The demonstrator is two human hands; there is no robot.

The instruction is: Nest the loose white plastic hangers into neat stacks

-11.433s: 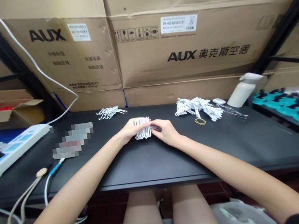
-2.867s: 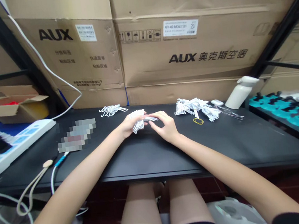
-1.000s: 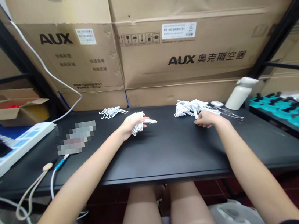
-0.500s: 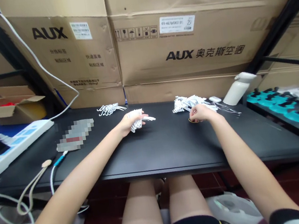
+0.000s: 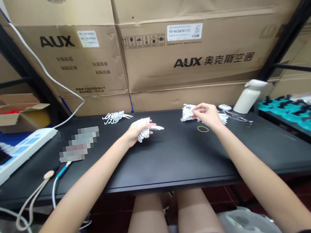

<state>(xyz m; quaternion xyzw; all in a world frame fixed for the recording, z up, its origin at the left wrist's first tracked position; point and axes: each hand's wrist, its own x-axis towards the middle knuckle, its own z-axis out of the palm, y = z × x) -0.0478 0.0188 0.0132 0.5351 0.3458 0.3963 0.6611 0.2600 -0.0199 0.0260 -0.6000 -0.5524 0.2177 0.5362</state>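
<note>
My left hand (image 5: 133, 134) is wrapped round a bundle of white hooks (image 5: 143, 129), their curved ends hanging below the fingers and straight ends sticking out to the right. Over a pile of white hooks (image 5: 186, 113) at the back right, my right hand (image 5: 207, 115) pinches with thumb and fingers at the pile's edge; how many hooks it grips is hidden. A yellow rubber band (image 5: 202, 128) lies on the black table (image 5: 167, 161) just in front of that hand. Another small heap of white hooks (image 5: 116, 117) rests at the back left.
A white bottle (image 5: 249, 96) leans at the back right, beside teal parts (image 5: 296, 114) on a dark board. On the left lie a power strip (image 5: 19, 157), cables and a pixelated object (image 5: 80, 144). Large cartons (image 5: 150, 63) wall off the back.
My right hand has let go of the rubber band, which now lies on the table, and has moved up to the hook pile. My left hand keeps its bundle.
</note>
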